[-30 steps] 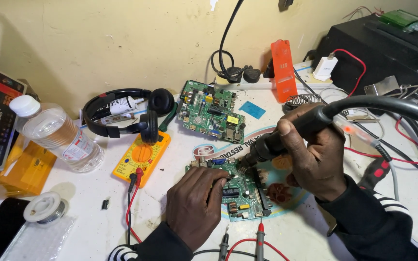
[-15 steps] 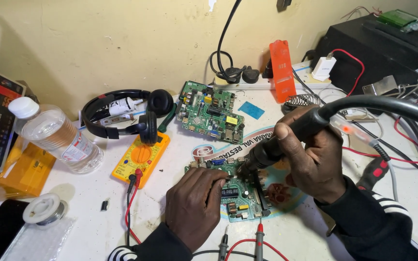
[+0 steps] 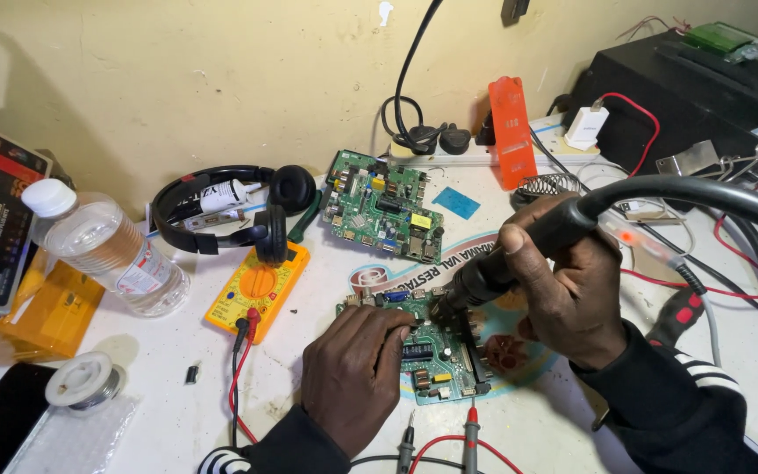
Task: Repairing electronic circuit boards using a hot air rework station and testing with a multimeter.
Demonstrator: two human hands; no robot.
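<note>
A green circuit board (image 3: 436, 364) lies on the white bench near the front edge. My left hand (image 3: 357, 373) rests on its left part, fingers curled, pressing it down. My right hand (image 3: 572, 294) grips a black hot-air tool handle (image 3: 511, 263) with a thick black hose (image 3: 712, 193) arching to the right. The tool's nozzle points down at the board's upper middle, close to my left fingertips. Whether the nozzle touches the board I cannot tell.
A second green circuit board (image 3: 383, 206) lies further back. A yellow multimeter (image 3: 258, 283), black headphones (image 3: 230, 211) and a plastic bottle (image 3: 111, 246) sit to the left. A solder spool (image 3: 85, 382) lies front left. Probe leads (image 3: 471, 434) lie in front, a black box (image 3: 695, 96) back right.
The hot-air tool's nozzle has crept slightly down and left over the board. My left hand stays on the board.
</note>
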